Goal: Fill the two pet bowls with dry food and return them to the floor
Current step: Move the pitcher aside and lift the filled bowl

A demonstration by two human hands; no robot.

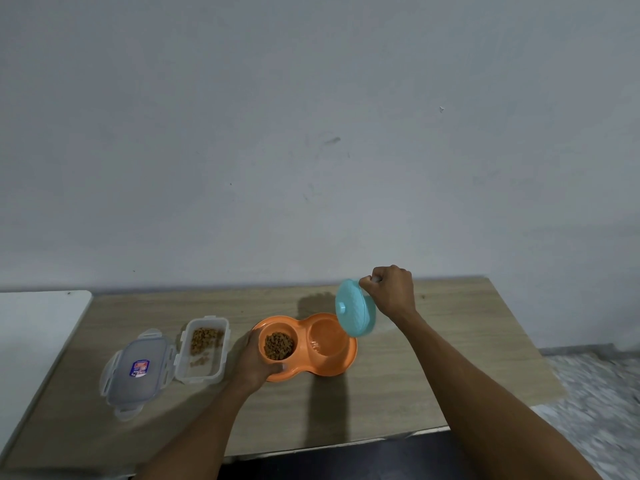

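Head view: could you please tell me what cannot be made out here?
- Inside of the teal bowl: tilted on edge in the right hand, underside toward the camera.
- Label on the lid: too small.
- Orange feeder left rim: covered by the left hand.
- Floor: blurred, cut off right.

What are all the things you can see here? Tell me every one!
double bowl: one, orange, middle of the table; left cup holds brown kibble, right cup looks empty
blue bowl: one, light blue, tipped on edge above the orange bowl's right cup
food box: one, clear, left of the orange bowl, open, some kibble inside
lid: one, clear with a label, flat beside the box
table: one, light wood, against a grey wall
white surface: one, far left
left hand: one, gripping the orange bowl's left end
right hand: one, holding the blue bowl's rim
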